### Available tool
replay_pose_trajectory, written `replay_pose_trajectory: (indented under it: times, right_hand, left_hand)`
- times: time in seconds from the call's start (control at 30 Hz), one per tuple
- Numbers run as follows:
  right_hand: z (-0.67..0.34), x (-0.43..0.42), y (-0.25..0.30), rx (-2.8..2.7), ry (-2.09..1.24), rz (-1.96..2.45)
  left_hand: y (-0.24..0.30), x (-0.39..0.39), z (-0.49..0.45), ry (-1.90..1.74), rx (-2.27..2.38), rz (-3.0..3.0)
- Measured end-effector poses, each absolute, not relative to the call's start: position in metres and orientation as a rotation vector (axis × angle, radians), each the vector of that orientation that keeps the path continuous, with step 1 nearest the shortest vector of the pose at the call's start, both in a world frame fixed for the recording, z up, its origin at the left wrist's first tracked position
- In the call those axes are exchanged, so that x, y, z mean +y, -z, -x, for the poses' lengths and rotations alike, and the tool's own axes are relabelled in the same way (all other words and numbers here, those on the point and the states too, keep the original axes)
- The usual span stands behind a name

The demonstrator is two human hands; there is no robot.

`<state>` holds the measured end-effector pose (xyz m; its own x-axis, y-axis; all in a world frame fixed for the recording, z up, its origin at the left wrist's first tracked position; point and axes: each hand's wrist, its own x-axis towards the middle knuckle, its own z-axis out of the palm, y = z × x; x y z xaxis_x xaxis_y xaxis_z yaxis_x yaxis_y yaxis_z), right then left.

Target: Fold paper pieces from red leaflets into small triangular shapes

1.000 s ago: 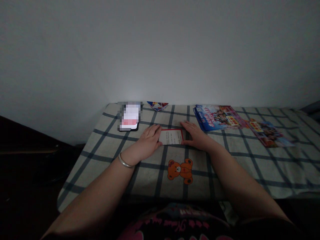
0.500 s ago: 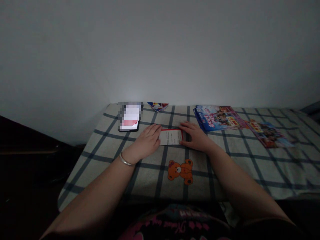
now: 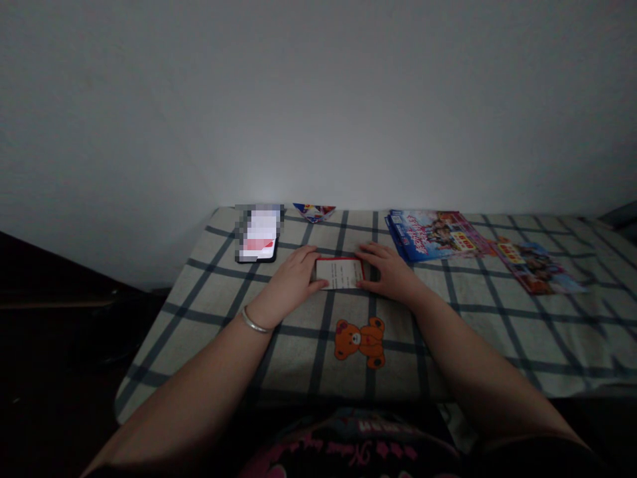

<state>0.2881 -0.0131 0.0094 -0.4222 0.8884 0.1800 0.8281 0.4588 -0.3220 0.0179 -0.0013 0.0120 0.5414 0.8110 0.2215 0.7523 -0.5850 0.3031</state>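
A small folded paper, white with printed lines and a red edge along its top and right, lies flat on the tablecloth between my hands. My left hand, with a silver bangle on the wrist, holds its left end, the thumb on the lower left corner and the fingers by the upper left. At the right end, my right hand grips the paper with the thumb low and the fingers along the top corner. Just nearer to me is an orange teddy bear picture on the cloth.
A lit phone lies at the back left, its screen partly blurred. By the wall is a colourful triangular paper piece. A stack of printed leaflets and another leaflet lie to the right on the checked tablecloth.
My left thumb has stretched out to the right onto the paper's lower left corner, and its fingers have shifted slightly left. The paper's left edge shows more. My right hand is nearly unmoved.
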Motion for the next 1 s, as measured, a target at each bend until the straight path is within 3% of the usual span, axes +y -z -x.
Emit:
replay_pose_trajectory:
  times: [0.4, 0.7, 1.0]
  right_hand:
    - [-0.286, -0.009, -0.003, -2.240, -0.253, 1.438]
    - [-0.285, -0.010, -0.005, -1.916, -0.239, 1.290]
    - [-0.283, -0.012, -0.005, -1.853, -0.288, 1.347]
  left_hand:
    - [-0.020, 0.001, -0.024, -0.846, 1.356, -2.239]
    - [-0.028, -0.006, -0.025, -1.153, 1.085, -2.392]
    - [-0.024, -0.004, -0.025, -1.053, 0.722, -2.692]
